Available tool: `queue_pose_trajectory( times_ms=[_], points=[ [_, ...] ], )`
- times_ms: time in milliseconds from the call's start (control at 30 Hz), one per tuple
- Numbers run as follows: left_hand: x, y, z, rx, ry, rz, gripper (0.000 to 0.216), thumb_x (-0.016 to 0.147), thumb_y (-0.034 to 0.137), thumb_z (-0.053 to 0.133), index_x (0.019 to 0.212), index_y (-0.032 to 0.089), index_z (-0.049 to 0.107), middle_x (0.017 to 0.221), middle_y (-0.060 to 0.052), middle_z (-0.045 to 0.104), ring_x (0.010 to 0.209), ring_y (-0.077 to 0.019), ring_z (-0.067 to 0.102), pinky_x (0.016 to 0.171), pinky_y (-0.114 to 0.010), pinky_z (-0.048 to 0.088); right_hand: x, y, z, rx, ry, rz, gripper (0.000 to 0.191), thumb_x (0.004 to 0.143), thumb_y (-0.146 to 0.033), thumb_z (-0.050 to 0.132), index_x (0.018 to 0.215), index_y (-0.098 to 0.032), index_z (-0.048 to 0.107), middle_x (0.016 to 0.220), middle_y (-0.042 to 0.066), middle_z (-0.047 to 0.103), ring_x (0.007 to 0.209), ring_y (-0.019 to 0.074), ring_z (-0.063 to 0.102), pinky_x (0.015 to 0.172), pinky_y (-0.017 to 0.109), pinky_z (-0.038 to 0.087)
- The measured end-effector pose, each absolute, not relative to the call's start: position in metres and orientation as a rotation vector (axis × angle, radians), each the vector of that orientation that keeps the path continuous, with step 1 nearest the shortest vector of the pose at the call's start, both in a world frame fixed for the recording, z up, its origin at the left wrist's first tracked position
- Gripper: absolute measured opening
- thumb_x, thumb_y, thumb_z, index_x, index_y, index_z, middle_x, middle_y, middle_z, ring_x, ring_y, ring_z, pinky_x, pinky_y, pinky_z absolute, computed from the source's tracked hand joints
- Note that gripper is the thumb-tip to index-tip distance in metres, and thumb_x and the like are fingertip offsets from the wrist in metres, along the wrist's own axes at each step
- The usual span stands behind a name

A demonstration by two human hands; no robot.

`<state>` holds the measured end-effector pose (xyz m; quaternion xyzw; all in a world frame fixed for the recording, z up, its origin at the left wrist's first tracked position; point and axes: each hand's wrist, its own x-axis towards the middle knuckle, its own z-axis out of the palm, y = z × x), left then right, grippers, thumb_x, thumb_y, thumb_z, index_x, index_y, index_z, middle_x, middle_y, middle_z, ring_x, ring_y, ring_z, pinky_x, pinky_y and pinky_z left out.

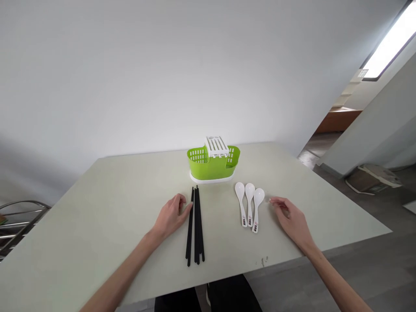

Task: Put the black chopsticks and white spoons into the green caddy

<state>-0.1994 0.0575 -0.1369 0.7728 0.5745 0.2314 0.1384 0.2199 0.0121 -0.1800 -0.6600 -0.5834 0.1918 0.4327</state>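
Note:
Several black chopsticks (198,225) lie lengthwise on the table, the leftmost ones slightly apart from the others. My left hand (173,213) rests just left of them, fingers loosely bent, its thumb tip at the leftmost chopsticks and nothing in its grasp. Three white spoons (250,203) lie side by side to the right, bowls pointing away from me and small labels on their handles. To the right of the spoons, my right hand (290,219) rests on the table, loosely curved and holding nothing. Beyond both sets stands a green cutlery basket (211,169) with a white slotted top (217,146) and white base.
The pale table (130,190) meets a white wall (182,78) behind the basket. A metal rack (22,221) is beside the table at the left. On the floor at the right lies a box-like object (373,177). Dark marks (264,261) show near the front edge.

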Motion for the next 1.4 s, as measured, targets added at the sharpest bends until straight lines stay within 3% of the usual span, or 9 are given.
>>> queue_pose_trajectory(
  times_ms=[67, 133, 267, 533, 633, 767, 1067, 1267, 1400],
  points=[
    [-0.2, 0.054, -0.14, 2.322, 1.603, 0.682, 0.033, 0.1, 0.057, 0.05, 0.089, 0.026, 0.045, 0.078, 0.0, 0.057, 0.072, -0.0224, 0.057, 0.07, -0.038, 0.046, 0.209, 0.007, -0.168, -1.657, -1.458, 0.417, 0.034, 0.099, -0.05, 0.051, 0.11, -0.023, 0.068, 0.118, 0.012, 0.076, 0.099, 0.0273, 0.071, 0.07, 0.035, 0.056],
    [-0.201, 0.052, -0.142, 2.373, 1.558, 0.705, 0.033, 0.099, 0.056, 0.053, 0.088, 0.026, 0.046, 0.079, -0.001, 0.059, 0.073, -0.0227, 0.057, 0.076, -0.041, 0.048, 0.191, 0.001, -0.154, -1.631, -1.498, 0.363, 0.032, 0.1, -0.048, 0.049, 0.108, -0.024, 0.068, 0.115, 0.012, 0.076, 0.099, 0.0278, 0.071, 0.067, 0.033, 0.054],
    [-0.202, 0.052, -0.145, 2.355, 1.539, 0.738, 0.032, 0.098, 0.055, 0.054, 0.087, 0.026, 0.047, 0.076, 0.0, 0.057, 0.071, -0.0223, 0.055, 0.079, -0.042, 0.049, 0.146, -0.013, -0.13, -1.507, -1.653, 0.383, 0.025, 0.104, -0.043, 0.046, 0.106, -0.028, 0.066, 0.109, 0.008, 0.075, 0.097, 0.0257, 0.07, 0.083, 0.037, 0.056],
    [-0.214, 0.053, -0.145, 2.363, 1.507, 0.727, 0.031, 0.099, 0.054, 0.054, 0.088, 0.025, 0.049, 0.08, -0.001, 0.06, 0.075, -0.0227, 0.058, 0.081, -0.042, 0.049, 0.111, 0.01, -0.107, -1.281, -1.922, 0.302, 0.021, 0.106, -0.029, 0.043, 0.109, -0.027, 0.063, 0.105, 0.006, 0.073, 0.089, 0.0226, 0.068, 0.084, 0.036, 0.054],
    [-0.221, 0.053, -0.141, 2.381, 1.536, 0.702, 0.032, 0.098, 0.055, 0.055, 0.088, 0.025, 0.05, 0.083, -0.002, 0.061, 0.076, -0.0228, 0.059, 0.081, -0.042, 0.048, 0.119, 0.049, -0.096, -1.352, -1.842, 0.114, 0.024, 0.102, -0.024, 0.043, 0.115, -0.026, 0.063, 0.115, 0.009, 0.071, 0.103, 0.0263, 0.067, 0.094, 0.041, 0.054],
    [-0.227, 0.054, -0.139, 2.359, 1.542, 0.716, 0.032, 0.096, 0.054, 0.059, 0.085, 0.025, 0.054, 0.083, -0.001, 0.062, 0.077, -0.0226, 0.06, 0.079, -0.04, 0.049, 0.128, 0.1, -0.091, -1.435, -1.941, -0.083, 0.05, 0.095, -0.017, 0.044, 0.145, -0.021, 0.053, 0.144, 0.015, 0.058, 0.136, 0.0332, 0.05, 0.114, 0.052, 0.043],
    [-0.243, 0.055, -0.135, 2.241, 1.617, 0.687, 0.037, 0.091, 0.062, 0.064, 0.095, 0.025, 0.061, 0.085, -0.001, 0.064, 0.077, -0.0213, 0.062, 0.068, -0.034, 0.048, 0.132, 0.124, -0.12, -1.421, -2.279, -0.041, 0.056, 0.094, -0.015, 0.045, 0.15, -0.017, 0.051, 0.153, 0.015, 0.054, 0.145, 0.0321, 0.047, 0.121, 0.051, 0.04],
    [-0.26, 0.053, -0.114, 2.208, 1.74, 0.488, 0.038, 0.088, 0.063, 0.063, 0.093, 0.025, 0.064, 0.094, -0.004, 0.072, 0.081, -0.0241, 0.068, 0.07, -0.036, 0.05, 0.137, 0.117, -0.113, -1.498, -2.283, 0.052, 0.057, 0.096, -0.018, 0.044, 0.153, -0.021, 0.048, 0.157, 0.013, 0.049, 0.135, 0.0321, 0.057, 0.106, 0.048, 0.053],
    [-0.265, 0.047, -0.095, 2.188, 1.874, 0.31, 0.031, 0.087, 0.057, 0.062, 0.083, 0.026, 0.067, 0.088, -0.006, 0.075, 0.08, -0.0272, 0.071, 0.066, -0.036, 0.05, 0.143, 0.116, -0.106, -1.513, -2.319, 0.126, 0.056, 0.097, -0.019, 0.044, 0.153, -0.022, 0.046, 0.158, 0.012, 0.048, 0.129, 0.0294, 0.062, 0.097, 0.043, 0.056]
  ],
)
